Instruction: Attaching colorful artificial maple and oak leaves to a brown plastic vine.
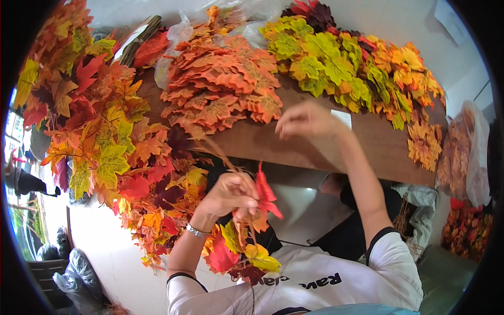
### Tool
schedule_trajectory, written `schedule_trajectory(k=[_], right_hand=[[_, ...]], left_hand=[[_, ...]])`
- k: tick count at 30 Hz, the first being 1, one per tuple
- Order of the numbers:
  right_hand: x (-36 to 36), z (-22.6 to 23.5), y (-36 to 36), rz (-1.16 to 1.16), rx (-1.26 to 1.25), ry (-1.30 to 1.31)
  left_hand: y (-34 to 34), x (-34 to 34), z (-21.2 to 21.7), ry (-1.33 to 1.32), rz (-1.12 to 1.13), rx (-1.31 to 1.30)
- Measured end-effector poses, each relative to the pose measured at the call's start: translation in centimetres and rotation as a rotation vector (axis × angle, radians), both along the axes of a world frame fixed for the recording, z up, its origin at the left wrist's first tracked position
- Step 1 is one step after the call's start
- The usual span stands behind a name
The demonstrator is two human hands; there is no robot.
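Note:
My left hand, with a bracelet at its wrist, is closed around the thin brown stems of an artificial maple leaf garland. A red leaf stands up beside its fingertips, and yellow and red leaves hang below it in front of my shirt. Over the table's near side is my right hand, its fingers bent and smeared by motion. Whether it holds anything cannot be made out. The closest thing to it is a large pile of orange artificial leaves on the brown table.
A mass of mixed autumn leaf garlands hangs along the left. Yellow-green leaves and orange leaves lie at the back right. A clear bag of leaves is at the table's right end. A bundle of stems lies at the back left.

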State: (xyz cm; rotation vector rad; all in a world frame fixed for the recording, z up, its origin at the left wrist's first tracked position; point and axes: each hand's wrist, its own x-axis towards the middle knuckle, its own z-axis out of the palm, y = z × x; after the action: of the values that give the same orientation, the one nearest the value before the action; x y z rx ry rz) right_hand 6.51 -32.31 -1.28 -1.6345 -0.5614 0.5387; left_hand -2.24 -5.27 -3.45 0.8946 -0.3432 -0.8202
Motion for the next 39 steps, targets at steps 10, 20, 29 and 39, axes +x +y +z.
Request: schedule_trajectory(k=[10,20,29,39], right_hand=[[25.9,3.3,6.3,-0.295,-0.284,-0.532],[43.2,-3.7,11.2,-0.484,-0.822,-1.234],[47.1,-6.9,12.6,-0.421,-0.873,-1.468],[42.4,-0.5,8.8,-0.401,-0.533,-1.314]], left_hand=[[-2.6,2.2,-1.1,0.000,-0.400,0.004],[-0.6,3.8,-2.6,-0.020,-0.133,0.059],[-0.4,4.7,-3.4,-0.226,0.029,-0.059],[-0.2,3.6,-3.0,-0.333,0.011,-0.067]])
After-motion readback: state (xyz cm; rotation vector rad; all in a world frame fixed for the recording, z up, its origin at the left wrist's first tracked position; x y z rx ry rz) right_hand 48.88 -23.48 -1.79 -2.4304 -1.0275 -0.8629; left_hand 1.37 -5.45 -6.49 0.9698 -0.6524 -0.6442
